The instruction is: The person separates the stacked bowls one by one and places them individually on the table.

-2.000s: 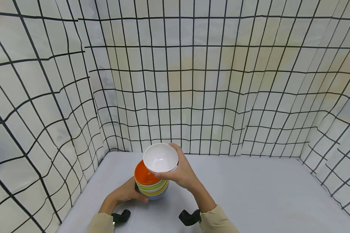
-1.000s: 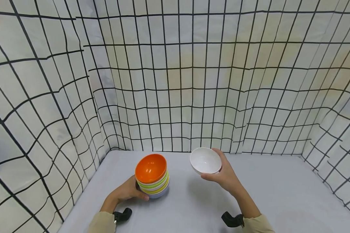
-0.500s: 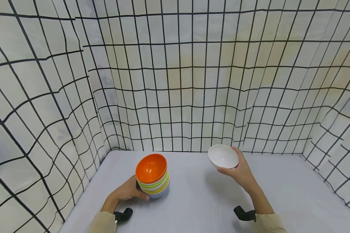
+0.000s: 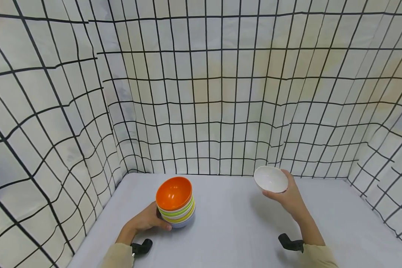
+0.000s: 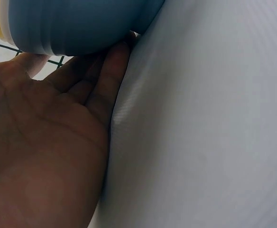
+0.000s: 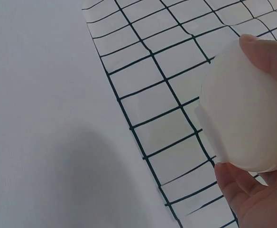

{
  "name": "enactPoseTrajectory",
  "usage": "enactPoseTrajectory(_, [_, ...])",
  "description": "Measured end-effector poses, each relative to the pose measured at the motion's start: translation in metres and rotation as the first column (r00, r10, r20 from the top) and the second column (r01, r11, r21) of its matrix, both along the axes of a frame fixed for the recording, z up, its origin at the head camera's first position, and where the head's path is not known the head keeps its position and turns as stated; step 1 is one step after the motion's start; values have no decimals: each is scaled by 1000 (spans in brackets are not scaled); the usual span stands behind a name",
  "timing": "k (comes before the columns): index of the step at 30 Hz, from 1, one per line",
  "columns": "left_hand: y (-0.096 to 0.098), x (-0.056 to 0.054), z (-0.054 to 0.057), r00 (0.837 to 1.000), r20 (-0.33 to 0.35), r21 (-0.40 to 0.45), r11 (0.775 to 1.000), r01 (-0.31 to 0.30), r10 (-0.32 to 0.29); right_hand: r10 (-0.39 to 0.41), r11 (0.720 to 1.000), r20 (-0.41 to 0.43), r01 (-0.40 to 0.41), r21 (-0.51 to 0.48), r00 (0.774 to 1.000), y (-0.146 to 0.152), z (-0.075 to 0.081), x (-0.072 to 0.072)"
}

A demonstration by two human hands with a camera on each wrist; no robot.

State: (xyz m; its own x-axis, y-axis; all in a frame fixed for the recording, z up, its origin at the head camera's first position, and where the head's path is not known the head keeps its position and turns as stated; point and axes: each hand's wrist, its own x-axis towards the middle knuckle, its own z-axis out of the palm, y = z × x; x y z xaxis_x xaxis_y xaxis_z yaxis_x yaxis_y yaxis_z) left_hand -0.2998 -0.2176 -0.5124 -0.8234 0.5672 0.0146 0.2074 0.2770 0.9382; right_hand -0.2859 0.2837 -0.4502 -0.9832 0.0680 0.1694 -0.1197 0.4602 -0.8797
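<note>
On the left of the table stands a stack of nested bowls (image 4: pixel 177 216), a tilted orange bowl (image 4: pixel 173 193) at its top, with green, white and yellow rims under it. The lowest is a blue bowl (image 5: pixel 77 23). My left hand (image 4: pixel 147 219) holds the stack low on its left side, thumb in front, its other fingers partly hidden behind. Well to the right, my right hand (image 4: pixel 289 197) grips a white bowl (image 4: pixel 270 179) by its right side, between thumb and fingers. The bowl is tilted and held above the table, its shadow below; the right wrist view shows its outer side and base.
A white cloth covers the table (image 4: pixel 227 230). White sheeting with a black grid (image 4: pixel 221 111) rises behind it and at both sides. A black device (image 4: pixel 142 246) sits on the left wrist, another black device (image 4: pixel 289 242) on the right.
My right hand has lifted the white bowl away from over the stack and carried it far to the right, uncovering the orange bowl. The left hand and the stack have barely moved.
</note>
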Motion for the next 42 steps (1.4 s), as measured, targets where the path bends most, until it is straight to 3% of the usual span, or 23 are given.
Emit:
enactPoseTrajectory(9, [-1, 0, -1, 1000, -10, 13, 1000, 23, -23, -72, 997, 110, 70, 19, 991, 28, -19, -5])
enactPoseTrajectory(19, [-3, -1, -5, 999, -19, 31, 999, 44, -43, -129, 991, 248, 116, 66, 960, 42, -37, -7])
enactPoseTrajectory(27, [-2, -2, -3, 999, -15, 42, 998, 42, -41, -153, 987, 285, 136, 80, 946, 52, -51, -11])
enactPoseTrajectory(42, [-2, -1, -1, 1000, -17, -2, 1000, 22, -22, -149, 989, 327, 143, 44, 933, 61, -53, -17])
